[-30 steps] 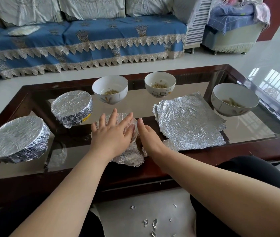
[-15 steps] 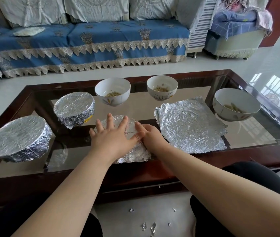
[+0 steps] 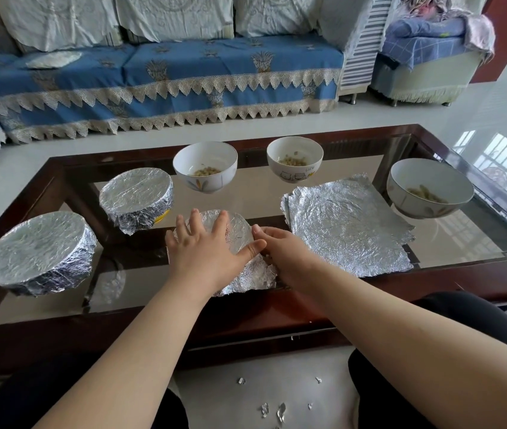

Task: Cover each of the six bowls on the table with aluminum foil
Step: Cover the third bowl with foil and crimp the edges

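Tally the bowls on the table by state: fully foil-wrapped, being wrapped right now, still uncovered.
Fully wrapped bowls: 2
Bowl being wrapped, under both hands: 1
Uncovered bowls: 3
Total: 6 bowls

Both bare forearms reach forward, the left hand [image 3: 207,255] flat with fingers [image 3: 221,219] spread, the right hand [image 3: 283,249] curled just beside it.

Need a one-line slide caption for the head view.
Left hand presses foil flat over the third bowl while right hand tucks its edge; three bowls uncovered.
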A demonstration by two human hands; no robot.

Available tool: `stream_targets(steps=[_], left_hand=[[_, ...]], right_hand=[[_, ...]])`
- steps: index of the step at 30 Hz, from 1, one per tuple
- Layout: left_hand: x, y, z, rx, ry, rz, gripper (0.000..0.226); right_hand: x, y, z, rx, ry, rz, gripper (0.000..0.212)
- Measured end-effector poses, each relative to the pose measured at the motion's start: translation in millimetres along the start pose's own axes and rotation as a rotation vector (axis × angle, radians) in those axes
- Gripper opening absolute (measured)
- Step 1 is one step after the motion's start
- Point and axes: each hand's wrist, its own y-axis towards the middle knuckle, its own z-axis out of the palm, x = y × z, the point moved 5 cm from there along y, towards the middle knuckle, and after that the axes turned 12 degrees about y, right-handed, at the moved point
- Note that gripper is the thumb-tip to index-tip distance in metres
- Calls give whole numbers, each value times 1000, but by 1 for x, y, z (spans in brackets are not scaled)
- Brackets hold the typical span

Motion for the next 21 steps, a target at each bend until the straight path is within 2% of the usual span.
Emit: stream_targets(steps=[3, 6, 10, 17, 21], left_hand=[[-1, -1, 0, -4, -17, -14, 120], [-1, -1, 0, -10, -28, -15, 120], [-1, 0, 1, -18, -19, -11, 119], [-1, 0, 1, -34, 12, -13, 117], [0, 0, 1, -33, 17, -18, 116]], right_hand=[[-12, 0, 4, 11, 210, 5, 23], [-16, 4, 3, -59, 286, -41, 28], [-19, 5, 0, -121, 274, -39, 15], [-19, 8, -3, -228, 81, -47, 23], [-16, 9, -2, -230, 33, -64, 17]])
